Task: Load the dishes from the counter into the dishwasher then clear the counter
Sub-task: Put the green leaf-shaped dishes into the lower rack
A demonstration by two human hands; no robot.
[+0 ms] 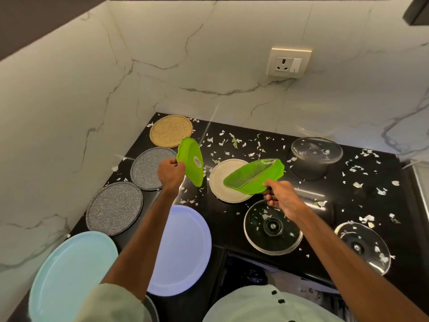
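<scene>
Head view: two green leaf dishes are already off the counter [226,224], one in each hand, held apart over its middle. The left dish [190,161] stands almost on edge, long axis running up and away from the left hand [170,173], its stickered underside turned to the right. The right dish [254,175] lies tilted with its hollow up, long axis running left to right, and hangs over the beige plate [226,183] without touching it.

Both hands are curled closed on a rim. The left hand pinches the near lower edge of its dish, thumb on top. The right hand [278,196] grips the near right end of its dish, fingers folded under.

The loading place lies back toward the person and below the counter edge. A dark gap [246,274] shows there, possibly the open dishwasher, though too little is visible to be sure. So the coming move looks like a pull back and down, and the right hand is nearer that gap.

Still on the counter are the beige plate, other plates at left, and glass lids [272,226] at right, with pale scraps [357,184] scattered across it — most of the job remains.
</scene>
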